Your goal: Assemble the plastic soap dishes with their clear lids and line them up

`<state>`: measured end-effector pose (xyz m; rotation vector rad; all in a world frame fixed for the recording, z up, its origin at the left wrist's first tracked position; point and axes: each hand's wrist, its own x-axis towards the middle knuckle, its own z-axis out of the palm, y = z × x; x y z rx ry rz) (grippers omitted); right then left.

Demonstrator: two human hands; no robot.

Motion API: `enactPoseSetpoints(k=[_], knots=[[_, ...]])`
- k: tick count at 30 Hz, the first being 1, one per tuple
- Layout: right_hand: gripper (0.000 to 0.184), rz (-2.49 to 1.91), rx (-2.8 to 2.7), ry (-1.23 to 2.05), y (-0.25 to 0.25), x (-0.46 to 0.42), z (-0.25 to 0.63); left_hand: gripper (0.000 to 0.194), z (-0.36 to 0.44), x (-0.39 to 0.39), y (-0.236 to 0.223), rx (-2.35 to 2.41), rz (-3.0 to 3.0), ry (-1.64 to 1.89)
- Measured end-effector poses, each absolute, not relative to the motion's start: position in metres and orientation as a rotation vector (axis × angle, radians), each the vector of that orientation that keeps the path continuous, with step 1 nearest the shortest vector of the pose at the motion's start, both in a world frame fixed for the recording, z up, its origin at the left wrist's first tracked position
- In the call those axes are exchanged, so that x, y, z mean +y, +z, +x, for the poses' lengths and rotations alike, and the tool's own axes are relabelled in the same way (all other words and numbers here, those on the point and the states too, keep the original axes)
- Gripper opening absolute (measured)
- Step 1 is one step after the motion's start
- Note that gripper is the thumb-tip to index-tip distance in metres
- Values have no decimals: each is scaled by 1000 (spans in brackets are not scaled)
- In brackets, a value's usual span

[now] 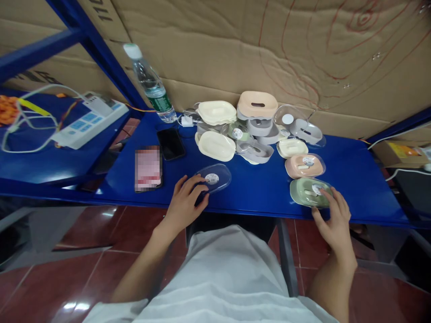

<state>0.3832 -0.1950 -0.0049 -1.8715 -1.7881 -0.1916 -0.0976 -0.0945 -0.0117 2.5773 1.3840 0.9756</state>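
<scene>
Near the table's front edge, my left hand [189,197] holds the left end of a clear oval lid [220,177] lying on the blue tabletop. The lid bears a round white label; my fingers lie on top and my thumb at its near edge. Over on the right, my right hand [335,217] grips a green oval soap box [303,192] under a clear lid. Its fingers rest on the lid and right end, its thumb at the near side. Just behind sits a peach soap box [298,167], also lidded, then a cream tray [292,148].
Mixed cream trays [217,146], grey box bases [259,152] and a peach slotted tray [257,101] are piled at the back. Two phones, one black [171,143] and one blurred out [148,168], lie left, before a water bottle [156,94]. A power strip [89,123] is farther left.
</scene>
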Motion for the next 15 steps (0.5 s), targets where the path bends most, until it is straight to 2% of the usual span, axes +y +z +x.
enactPoseSetpoints(k=[3,7,9,12,15], knots=[[66,-1936,-1706,-282,-9,-201,385,23,-93,-92,-11,1380,2567,981],[89,-1915,-1672,-326,-13,-201,372,33,-84,-84,-6,1348,2559,994],[83,-1833,-1674,-403,-12,-196,359,32,-82,-76,-2,1353,2552,1000],[63,-1732,-1702,-531,-8,-177,342,33,-83,-55,6,1455,2487,1002],[55,-1728,-1700,-531,-5,-154,339,43,-87,-25,15,1600,2381,956]])
